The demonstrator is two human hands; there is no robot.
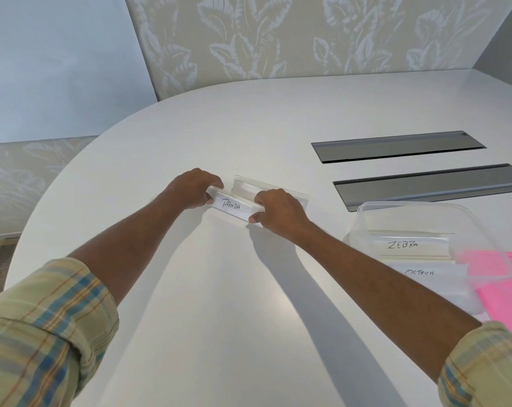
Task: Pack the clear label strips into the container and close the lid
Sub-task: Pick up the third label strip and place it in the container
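A big white table (207, 289) with a round edge fills most of the view. Two long dark slots (397, 146) sit in the table top on the far right side. A see-through container (363, 218) stands open on the table at the right, near the right arm. Inside it lie flat clear strips with paper cards, one reading ZEBRA (403, 245) and another, partly hidden, below it (419, 272). A pink lid (501, 292) lies beside the container and partly under its near right corner. Both arms reach out from rolled-up checked sleeves (43, 327) to the middle of the table. There the two hands hold one clear strip (232, 204) between them. It is a long, thin, see-through plastic piece with a white card inside that says PANDA in handwriting. The left hand (194, 188) has its fingers (210, 179) curled over the left end of the strip, closed on it. The right hand (278, 210) pinches the right end, with its fingers bent around it. One more clear strip (266, 186) lies on the table just behind the held one, partly hidden by the right hand. The held strip is well apart from the container, to its left.
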